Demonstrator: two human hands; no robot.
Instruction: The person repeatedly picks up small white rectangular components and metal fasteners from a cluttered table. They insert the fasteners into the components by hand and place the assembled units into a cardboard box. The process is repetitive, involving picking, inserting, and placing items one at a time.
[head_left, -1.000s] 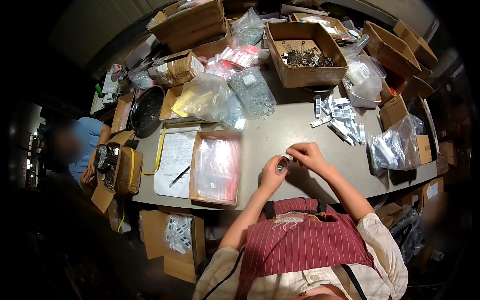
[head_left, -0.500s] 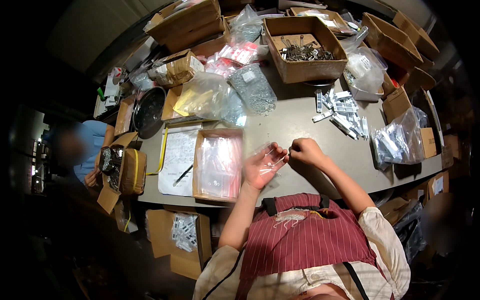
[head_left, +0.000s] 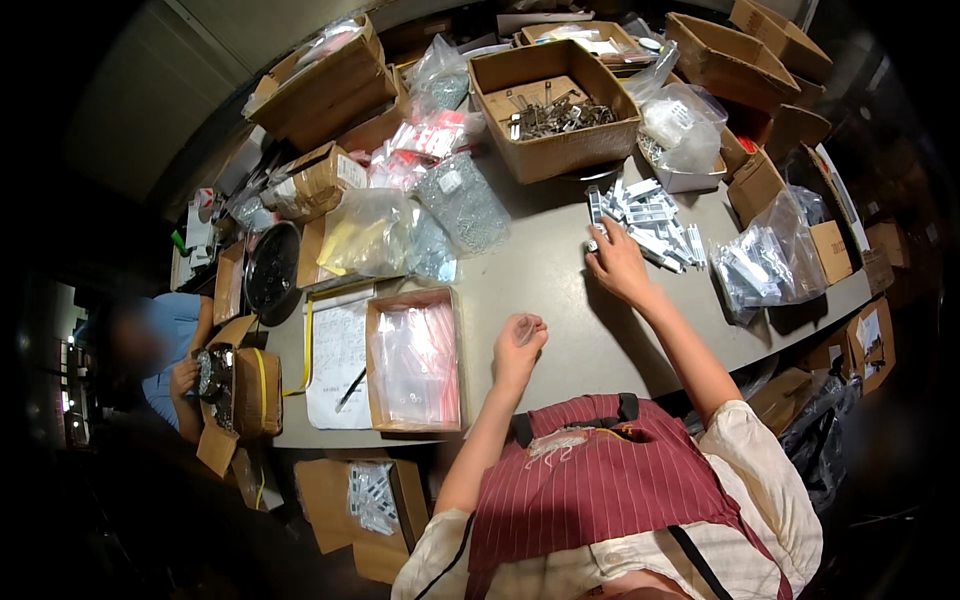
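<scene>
My left hand (head_left: pixel 519 346) is closed near the table's front edge, its fingers curled round a small clear plastic bag (head_left: pixel 524 328). Most of that bag is hidden in the palm. Farther out, my right hand (head_left: pixel 618 262) is at the left side of a loose pile of grey-white slotted strips (head_left: pixel 652 212). Its fingers are bent round one strip (head_left: pixel 598 238), which shows only in part. Another strip (head_left: pixel 596 203) lies just beyond the fingertips. Left of my left hand stands an open carton of clear bags (head_left: pixel 415 365).
A large carton of metal clips (head_left: pixel 555 115) stands at the back. Bags of small metal parts (head_left: pixel 462 205) lie left of it. At right is a bag of grey-white strips (head_left: pixel 757 265). Written sheets (head_left: pixel 335 360) with a pen lie left. A co-worker in blue (head_left: pixel 180 340) handles another box.
My right hand has moved from beside my left hand out to the pile of strips. My left hand, spread under the clear bag before, has closed on it. The whole view has shifted.
</scene>
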